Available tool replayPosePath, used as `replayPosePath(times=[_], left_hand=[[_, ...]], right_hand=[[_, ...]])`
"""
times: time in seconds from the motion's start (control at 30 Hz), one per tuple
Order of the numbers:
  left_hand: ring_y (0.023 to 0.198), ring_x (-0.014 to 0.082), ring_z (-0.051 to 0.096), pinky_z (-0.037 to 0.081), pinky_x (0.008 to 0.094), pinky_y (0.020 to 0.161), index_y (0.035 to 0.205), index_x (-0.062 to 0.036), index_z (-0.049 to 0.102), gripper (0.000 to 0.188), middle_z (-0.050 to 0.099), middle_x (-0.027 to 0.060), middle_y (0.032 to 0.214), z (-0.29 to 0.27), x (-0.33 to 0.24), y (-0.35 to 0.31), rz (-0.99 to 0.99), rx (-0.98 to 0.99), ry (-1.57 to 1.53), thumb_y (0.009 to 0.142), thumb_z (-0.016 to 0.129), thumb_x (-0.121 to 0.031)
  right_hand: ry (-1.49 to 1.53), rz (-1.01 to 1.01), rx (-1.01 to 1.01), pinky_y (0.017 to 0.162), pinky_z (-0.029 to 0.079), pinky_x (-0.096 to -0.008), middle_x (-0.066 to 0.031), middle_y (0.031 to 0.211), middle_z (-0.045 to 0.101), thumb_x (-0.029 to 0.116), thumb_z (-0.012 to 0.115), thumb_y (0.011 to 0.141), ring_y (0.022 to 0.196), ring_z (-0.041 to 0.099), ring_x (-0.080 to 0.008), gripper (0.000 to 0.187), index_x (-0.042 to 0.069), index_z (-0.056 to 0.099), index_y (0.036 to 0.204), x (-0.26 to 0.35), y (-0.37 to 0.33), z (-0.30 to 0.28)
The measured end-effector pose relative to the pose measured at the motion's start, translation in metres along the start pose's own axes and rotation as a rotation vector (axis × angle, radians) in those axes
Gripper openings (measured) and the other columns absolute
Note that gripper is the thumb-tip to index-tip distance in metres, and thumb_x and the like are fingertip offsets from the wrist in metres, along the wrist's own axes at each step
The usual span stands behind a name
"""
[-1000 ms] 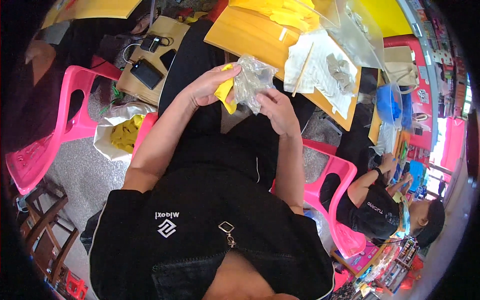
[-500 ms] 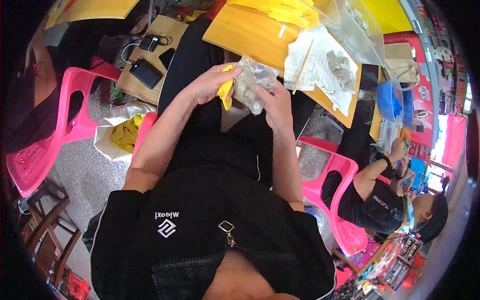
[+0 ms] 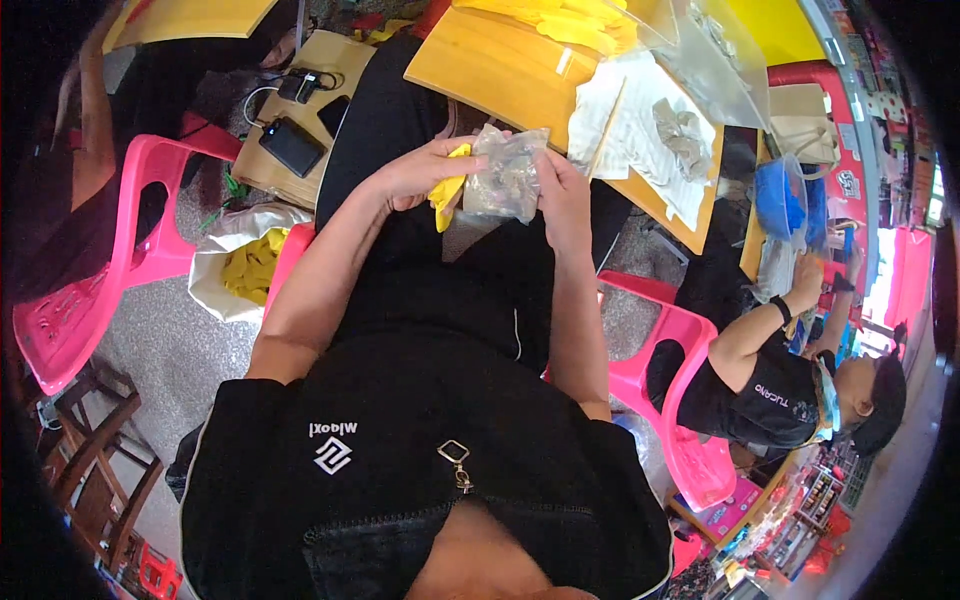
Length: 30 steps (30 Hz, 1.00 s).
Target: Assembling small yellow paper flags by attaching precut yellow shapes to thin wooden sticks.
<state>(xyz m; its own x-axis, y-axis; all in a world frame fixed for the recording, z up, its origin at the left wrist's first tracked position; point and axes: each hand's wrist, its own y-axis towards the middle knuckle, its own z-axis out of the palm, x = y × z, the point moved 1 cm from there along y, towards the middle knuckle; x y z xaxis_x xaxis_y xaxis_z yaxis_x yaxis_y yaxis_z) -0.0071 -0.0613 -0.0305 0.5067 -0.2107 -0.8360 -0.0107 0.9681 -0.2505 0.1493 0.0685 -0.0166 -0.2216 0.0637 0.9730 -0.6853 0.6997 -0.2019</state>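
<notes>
At the far left stands one pink plastic chair, with a white bag of yellow material on the floor beside it. Farther off, one small wooden stool top carries a dark power bank and a phone. In the middle, over the person's black-clothed lap, the left hand is closed around one yellow piece, its fingers also pinching the top left edge of one clear plastic bag filled with small greyish parts. The right hand grips the bag's right edge, fingers curled tight. Just beyond lies one wooden table with white paper on it. At the right, a second pink chair stands near, and another person in black sits beyond it.
</notes>
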Motion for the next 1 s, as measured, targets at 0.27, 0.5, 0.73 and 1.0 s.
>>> replayPosePath(times=[0.27,0.5,0.73,1.0], left_hand=[[0.044,0.0118,0.054,0.042,0.0175,0.034,0.126,-0.0131,0.045,0.035,0.06,0.0058,0.088,0.005,0.0,0.0,-0.013,-0.213,-0.316,0.095,0.044,-0.028],[0.047,0.0164,0.056,0.048,0.0184,0.037,0.123,-0.0115,0.042,0.029,0.055,0.0069,0.084,-0.003,0.013,0.009,-0.028,-0.197,-0.461,0.097,0.037,-0.026],[0.074,0.0295,0.065,0.054,0.0262,0.047,0.136,-0.0108,0.027,0.042,0.053,0.0109,0.109,0.024,-0.011,0.023,-0.033,-0.251,-0.51,0.096,0.038,-0.014],[0.059,0.0166,0.063,0.048,0.0214,0.042,0.117,0.0012,0.052,0.044,0.064,0.0105,0.103,0.006,-0.058,-0.009,0.097,-0.363,0.072,0.091,0.05,-0.035]], right_hand=[[-0.804,-0.561,-0.018,0.083,0.049,-0.0322,-0.0159,0.112,0.059,0.01,0.054,0.086,0.099,0.06,-0.0271,0.029,0.008,0.058,0.114,0.015,-0.022,0.027],[-0.866,-0.654,0.07,0.088,0.047,-0.0373,-0.0226,0.123,0.05,0.011,0.063,0.079,0.107,0.054,-0.0363,0.047,0.004,0.05,0.123,-0.008,-0.026,0.047],[-0.323,-0.323,-0.084,0.08,0.05,-0.0335,-0.0148,0.107,0.059,0.009,0.054,0.084,0.093,0.061,-0.0284,0.033,0.0,0.05,0.116,-0.02,-0.017,0.064],[0.838,0.17,0.094,0.075,0.053,-0.0419,-0.0121,0.107,0.059,0.004,0.043,0.086,0.093,0.062,-0.0252,0.035,-0.001,0.045,0.121,-0.012,-0.016,0.041]])
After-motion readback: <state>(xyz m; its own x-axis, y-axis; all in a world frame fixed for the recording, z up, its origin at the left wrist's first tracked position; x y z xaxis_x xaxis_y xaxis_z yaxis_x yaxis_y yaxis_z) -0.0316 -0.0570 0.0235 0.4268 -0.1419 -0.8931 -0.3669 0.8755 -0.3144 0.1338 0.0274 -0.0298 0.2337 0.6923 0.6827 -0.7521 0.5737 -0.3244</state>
